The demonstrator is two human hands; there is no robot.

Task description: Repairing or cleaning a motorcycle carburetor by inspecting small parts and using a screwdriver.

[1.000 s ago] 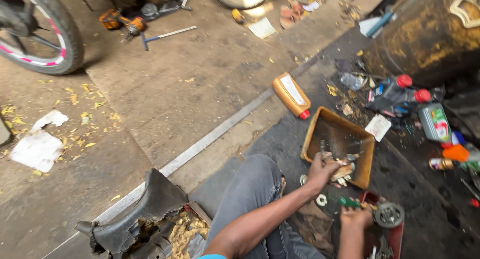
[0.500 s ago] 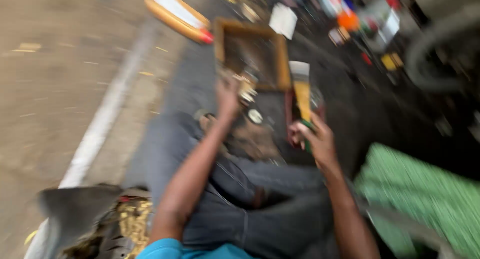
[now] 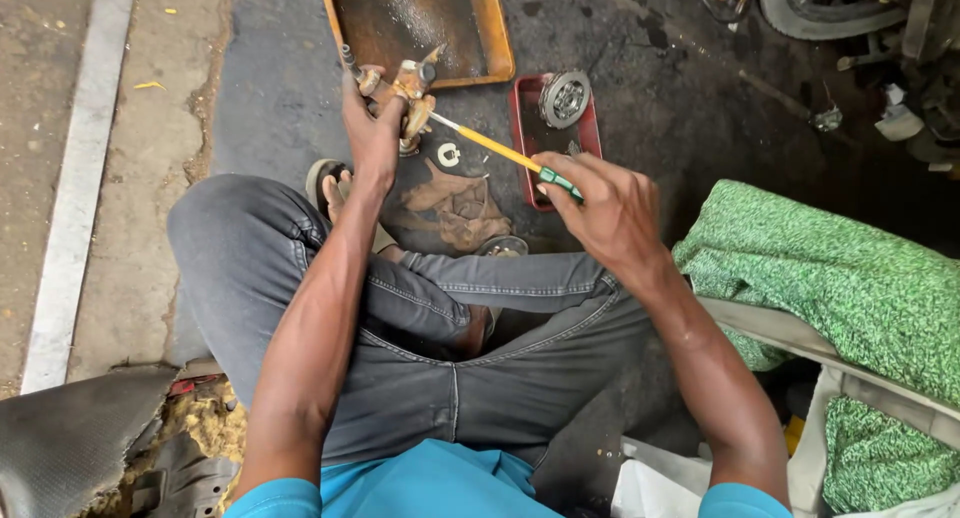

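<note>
Left hand (image 3: 372, 136) is closed round a grimy metal part (image 3: 408, 90). Right hand (image 3: 606, 210) grips a yellow-handled screwdriver (image 3: 497, 148), its tip touching that part.

A rusty orange-rimmed metal tray (image 3: 495, 38) lies at the far side, with a small red tray (image 3: 590, 138) to its right holding a round clutch part (image 3: 565, 98). A green patterned cloth (image 3: 840, 278) covers something at the right. A torn seat (image 3: 80, 438) sits near left.

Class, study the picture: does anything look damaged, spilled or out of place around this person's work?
Yes. At bottom left, a torn dark seat gapes open, its yellowish foam padding showing and crumbling. The orange tray is grimy and stained. The screwdriver and metal part in the hands look intact.
</note>
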